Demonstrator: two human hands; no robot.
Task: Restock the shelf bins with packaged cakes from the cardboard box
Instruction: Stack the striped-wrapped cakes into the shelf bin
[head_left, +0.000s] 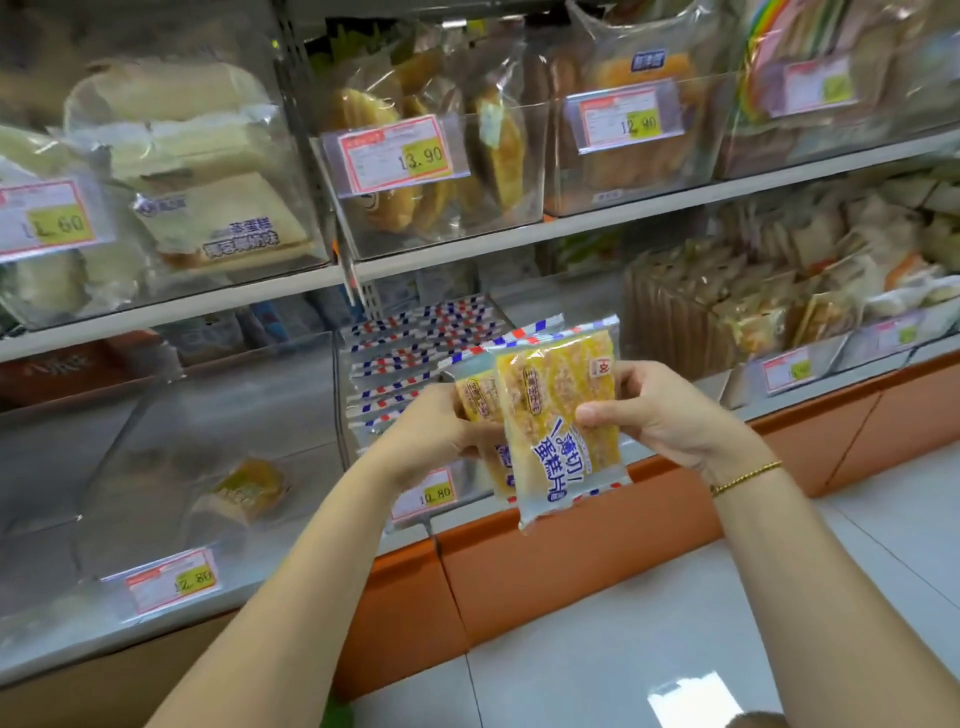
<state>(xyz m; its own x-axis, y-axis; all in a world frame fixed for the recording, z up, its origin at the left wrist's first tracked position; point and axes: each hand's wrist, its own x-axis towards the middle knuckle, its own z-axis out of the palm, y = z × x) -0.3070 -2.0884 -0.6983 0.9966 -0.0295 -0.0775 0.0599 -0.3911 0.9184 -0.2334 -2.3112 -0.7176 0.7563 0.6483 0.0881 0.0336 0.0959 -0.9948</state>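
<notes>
I hold the front cake packet upright, long axis vertical, print facing me, near the lower shelf's striped-packet bin, my right hand pinching its right edge, my left hand gripping the rear cake packet.

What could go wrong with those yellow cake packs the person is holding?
The front cake pack hangs from the right hand, gripped along one side only, so it might slip and drop to the floor. The left hand holds the rear cake pack; juggling both could loosen either. The bin behind them already looks packed with striped packs, so squeezing more in might squash the cakes.
</notes>
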